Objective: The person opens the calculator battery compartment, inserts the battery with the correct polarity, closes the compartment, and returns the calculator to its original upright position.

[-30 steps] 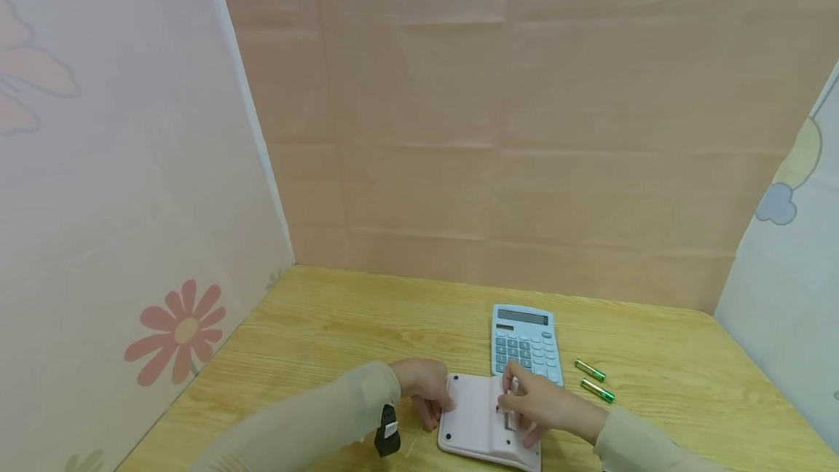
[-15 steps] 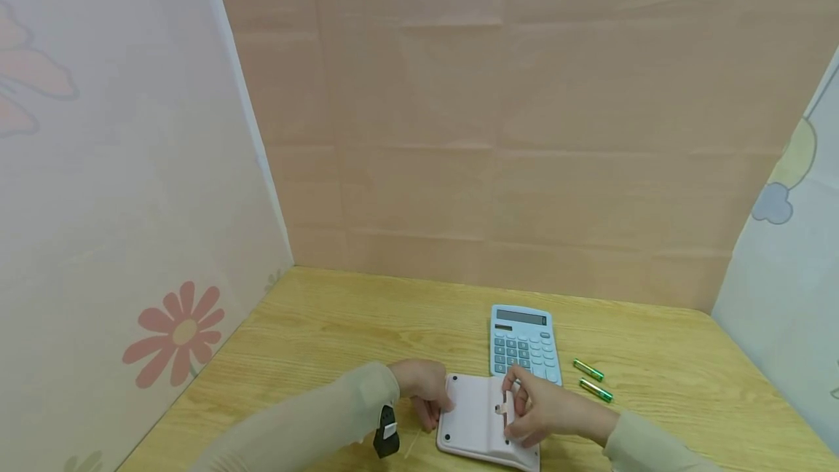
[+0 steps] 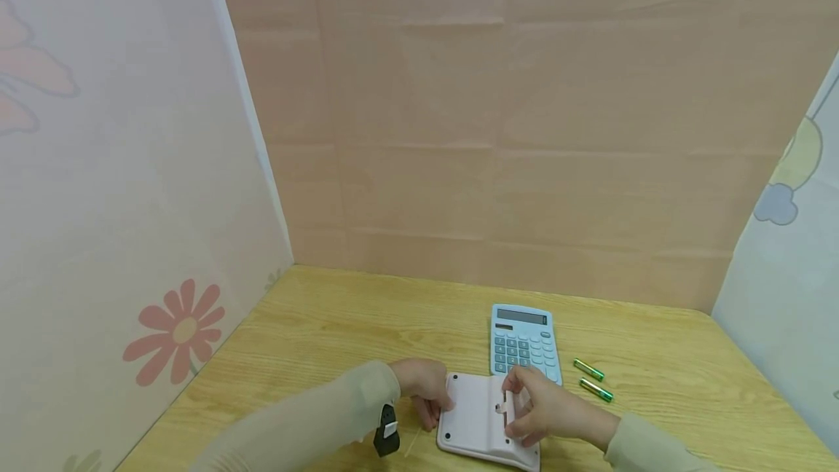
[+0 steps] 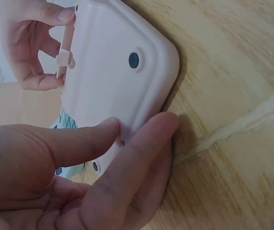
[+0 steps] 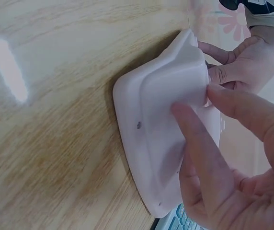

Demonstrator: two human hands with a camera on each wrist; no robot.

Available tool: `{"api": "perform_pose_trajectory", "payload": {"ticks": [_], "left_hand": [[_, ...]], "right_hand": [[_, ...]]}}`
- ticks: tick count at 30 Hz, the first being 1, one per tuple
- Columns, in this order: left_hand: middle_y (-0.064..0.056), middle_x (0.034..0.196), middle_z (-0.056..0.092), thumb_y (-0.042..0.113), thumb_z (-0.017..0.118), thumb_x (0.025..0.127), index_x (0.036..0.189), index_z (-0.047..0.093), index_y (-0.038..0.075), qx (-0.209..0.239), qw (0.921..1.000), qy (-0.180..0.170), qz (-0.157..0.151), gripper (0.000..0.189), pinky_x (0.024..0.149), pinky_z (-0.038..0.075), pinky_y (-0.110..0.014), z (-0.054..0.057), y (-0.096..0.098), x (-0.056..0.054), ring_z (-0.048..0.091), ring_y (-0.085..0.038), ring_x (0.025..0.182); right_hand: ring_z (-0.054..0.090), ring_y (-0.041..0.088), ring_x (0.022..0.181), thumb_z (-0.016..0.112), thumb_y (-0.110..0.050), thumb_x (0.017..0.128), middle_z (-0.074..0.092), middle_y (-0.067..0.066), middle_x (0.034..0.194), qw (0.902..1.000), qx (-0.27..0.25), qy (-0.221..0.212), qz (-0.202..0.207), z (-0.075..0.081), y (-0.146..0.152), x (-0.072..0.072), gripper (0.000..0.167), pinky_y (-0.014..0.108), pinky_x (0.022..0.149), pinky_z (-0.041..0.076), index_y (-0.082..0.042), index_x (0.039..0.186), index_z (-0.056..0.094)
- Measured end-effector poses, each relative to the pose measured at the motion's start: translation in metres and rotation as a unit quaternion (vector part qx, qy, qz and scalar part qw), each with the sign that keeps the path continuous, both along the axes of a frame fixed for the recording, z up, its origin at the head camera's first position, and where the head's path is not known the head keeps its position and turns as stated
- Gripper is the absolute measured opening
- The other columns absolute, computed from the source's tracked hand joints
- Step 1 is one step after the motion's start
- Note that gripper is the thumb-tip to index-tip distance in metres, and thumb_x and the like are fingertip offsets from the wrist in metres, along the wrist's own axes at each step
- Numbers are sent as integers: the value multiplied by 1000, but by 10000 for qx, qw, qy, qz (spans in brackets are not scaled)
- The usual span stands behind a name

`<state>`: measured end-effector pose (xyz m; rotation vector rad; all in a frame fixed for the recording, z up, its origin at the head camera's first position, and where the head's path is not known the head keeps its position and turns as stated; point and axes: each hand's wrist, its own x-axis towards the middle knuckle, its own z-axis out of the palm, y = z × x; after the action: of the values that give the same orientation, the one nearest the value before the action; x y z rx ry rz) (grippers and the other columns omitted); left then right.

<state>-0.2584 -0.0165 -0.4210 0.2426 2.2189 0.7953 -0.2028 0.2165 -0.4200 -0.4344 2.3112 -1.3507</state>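
Head view, nearest the body: a pale pink calculator [image 3: 470, 414] lies on the counter [image 3: 367, 319] with its underside up, presumably so that the battery side can be reached. Take it as the centre of a clock, twelve pointing away from the person. At about ten o'clock the left hand [image 3: 429, 388] pinches its edge, thumb on the underside and fingers at the rim, with little gap between them — a steadying hold, it seems, to stop the body sliding.

At three o'clock the right hand [image 3: 542, 408] is partly curled, thumb and fingertip a short way apart, pinching a small tabbed cover [image 4: 64, 58] by its two ends. That grip likely keeps the narrow piece level; whether the cover is wholly free of its slot I cannot tell, as the fingers hide much of it.

Farther out, between two and three o'clock, two green batteries [image 3: 596, 390] [image 3: 588, 369] lie side by side and apart, probably set there to be within the right hand's reach. At one o'clock a blue calculator [image 3: 522, 337] rests face up just beyond the pink one — out of the hands' way, by the look of it.
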Motion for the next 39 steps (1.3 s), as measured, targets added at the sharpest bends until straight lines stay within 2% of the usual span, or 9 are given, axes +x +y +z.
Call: {"api": "perform_pose_trajectory", "payload": {"ticks": [5,12,16,19,26,30,34,39], "left_hand": [[-20,71,69,9,67,91,73,63,-5,-2,10000,47,3,23,58,60,-32,0,0,0,73,-36,77],[-18,67,68,10,67,91,73,63,-5,-26,9999,144,-17,24,58,60,-31,1,0,2,73,-35,77],[-20,69,69,10,67,91,73,63,-6,-35,9999,159,-1,24,59,60,-32,2,0,3,72,-36,78],[-22,73,70,10,67,91,73,63,-5,-55,9999,157,1,24,60,60,-32,2,0,3,72,-36,80],[-24,77,71,10,67,91,73,63,-5,-37,9999,146,-33,24,59,60,-32,1,0,2,72,-36,80],[-23,75,70,10,67,91,73,63,-5,-24,9999,139,-50,25,59,60,-31,0,1,1,72,-36,80],[-22,73,70,10,67,91,73,63,-5,-31,9999,157,-59,25,58,60,-32,-1,1,0,72,-36,80],[-19,69,69,10,67,91,73,63,-5,-29,9999,149,-38,24,57,60,-32,-1,0,-1,73,-35,77]], "right_hand": [[60,23,71,80,3,71,35,19,110,10000,-50,23,74,2,-1,1,52,37,57,61,3,108,44],[64,21,71,78,5,74,40,22,113,9998,-143,-62,135,4,0,-1,51,38,58,61,7,110,42],[63,23,79,79,1,74,45,26,117,9992,200,238,240,10,3,-4,51,33,59,59,8,111,44],[64,29,91,80,-3,75,49,26,121,9980,408,387,289,16,6,-7,52,33,67,59,8,113,46],[59,38,105,78,-8,79,52,23,121,9946,740,655,329,36,24,-16,53,46,79,57,8,119,47],[56,41,108,76,-15,82,50,26,126,9907,970,899,329,50,43,-27,56,48,83,55,9,123,47],[55,44,110,74,-23,85,50,27,125,9860,1209,1146,71,59,66,-43,60,47,84,55,10,126,45],[56,46,109,75,-25,85,52,28,121,9780,1564,1315,-432,56,98,-65,66,50,85,54,14,128,43]]}}
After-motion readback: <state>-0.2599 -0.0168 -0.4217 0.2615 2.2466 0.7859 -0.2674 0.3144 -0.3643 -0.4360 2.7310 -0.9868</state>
